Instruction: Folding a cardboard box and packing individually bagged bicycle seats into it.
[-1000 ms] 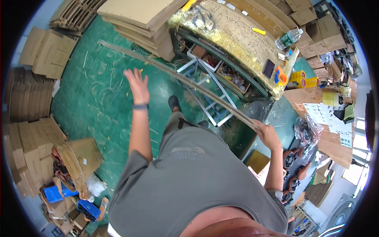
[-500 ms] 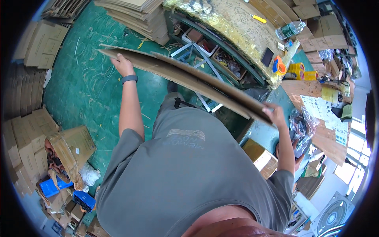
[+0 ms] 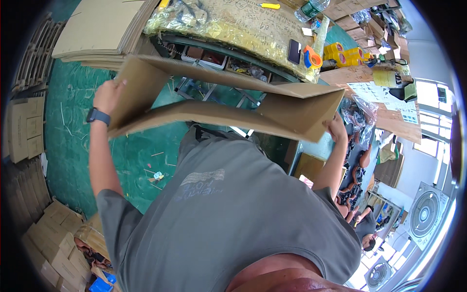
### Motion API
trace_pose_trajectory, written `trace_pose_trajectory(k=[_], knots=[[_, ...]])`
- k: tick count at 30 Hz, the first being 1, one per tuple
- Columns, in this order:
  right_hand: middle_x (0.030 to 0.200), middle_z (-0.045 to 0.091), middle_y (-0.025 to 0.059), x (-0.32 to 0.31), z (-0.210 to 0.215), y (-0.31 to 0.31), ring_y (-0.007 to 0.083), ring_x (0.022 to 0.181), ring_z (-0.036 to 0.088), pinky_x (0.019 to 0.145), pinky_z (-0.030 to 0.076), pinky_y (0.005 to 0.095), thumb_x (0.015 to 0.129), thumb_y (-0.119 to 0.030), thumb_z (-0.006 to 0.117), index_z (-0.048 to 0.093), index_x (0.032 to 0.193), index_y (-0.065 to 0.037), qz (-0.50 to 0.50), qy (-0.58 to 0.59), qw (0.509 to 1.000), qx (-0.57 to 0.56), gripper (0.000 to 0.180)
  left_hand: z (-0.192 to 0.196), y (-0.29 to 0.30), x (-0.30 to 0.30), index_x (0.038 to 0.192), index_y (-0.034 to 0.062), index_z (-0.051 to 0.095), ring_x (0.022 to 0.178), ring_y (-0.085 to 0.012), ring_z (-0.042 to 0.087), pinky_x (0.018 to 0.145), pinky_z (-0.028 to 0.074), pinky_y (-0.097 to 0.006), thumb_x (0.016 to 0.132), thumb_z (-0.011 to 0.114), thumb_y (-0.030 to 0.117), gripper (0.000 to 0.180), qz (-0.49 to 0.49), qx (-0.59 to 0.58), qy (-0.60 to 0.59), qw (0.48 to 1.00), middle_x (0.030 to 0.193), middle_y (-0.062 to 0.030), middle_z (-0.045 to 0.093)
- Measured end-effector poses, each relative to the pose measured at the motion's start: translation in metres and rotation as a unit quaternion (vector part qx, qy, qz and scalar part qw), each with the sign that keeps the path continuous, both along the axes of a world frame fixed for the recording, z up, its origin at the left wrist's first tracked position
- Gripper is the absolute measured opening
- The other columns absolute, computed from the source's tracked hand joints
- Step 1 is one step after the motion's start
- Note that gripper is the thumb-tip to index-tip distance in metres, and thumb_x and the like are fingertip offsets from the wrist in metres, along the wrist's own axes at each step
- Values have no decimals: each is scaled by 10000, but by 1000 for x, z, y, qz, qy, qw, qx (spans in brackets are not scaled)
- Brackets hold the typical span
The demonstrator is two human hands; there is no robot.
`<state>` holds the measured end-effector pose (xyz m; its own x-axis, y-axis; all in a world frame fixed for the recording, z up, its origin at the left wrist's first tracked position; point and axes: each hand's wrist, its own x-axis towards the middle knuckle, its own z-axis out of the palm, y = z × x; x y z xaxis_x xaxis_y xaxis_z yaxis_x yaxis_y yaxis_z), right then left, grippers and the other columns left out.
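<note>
Left hand [image 3: 108, 96] and right hand [image 3: 336, 128] each gripped one end of the cardboard box [image 3: 292, 114] (walls spread, floor [image 3: 73, 109] visible through it), held before the torso near the workbench [image 3: 238, 31].

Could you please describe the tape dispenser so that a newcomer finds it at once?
Beyond the open brown cardboard box, held by the left hand and right hand, is a yellow-edged workbench. Near its right end, right of a black rectangular phone, sits the orange plastic tape dispenser with a blue part. Its orange colour separates it from the yellow tape rolls farther right.
</note>
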<state>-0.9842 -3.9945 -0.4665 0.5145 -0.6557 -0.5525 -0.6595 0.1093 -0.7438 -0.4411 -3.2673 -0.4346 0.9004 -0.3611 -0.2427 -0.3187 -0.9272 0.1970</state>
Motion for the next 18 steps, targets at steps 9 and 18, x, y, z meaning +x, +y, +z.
trace_pose_trajectory(k=[9,18], knots=[[1837,145,321,73,-103,63,474,1674,284,1322,355,523,990,-57,600,47,1821,-191,163,48,964,-205,1006,-128,-136,5,1772,-30,157,1716,-485,108,1384,145,-530,997,666,686,1172,-99,-186,82,974,1839,-334,127],[1764,290,387,197,-109,159,612,1555,422,1139,525,653,892,-726,810,99,1817,-164,317,594,688,-271,1295,-49,-57,-56,1678,-161,302,1492,-506,529,1226,466,-494,845,712,904,1412,-429,-12,428,796,1668,-427,399]])
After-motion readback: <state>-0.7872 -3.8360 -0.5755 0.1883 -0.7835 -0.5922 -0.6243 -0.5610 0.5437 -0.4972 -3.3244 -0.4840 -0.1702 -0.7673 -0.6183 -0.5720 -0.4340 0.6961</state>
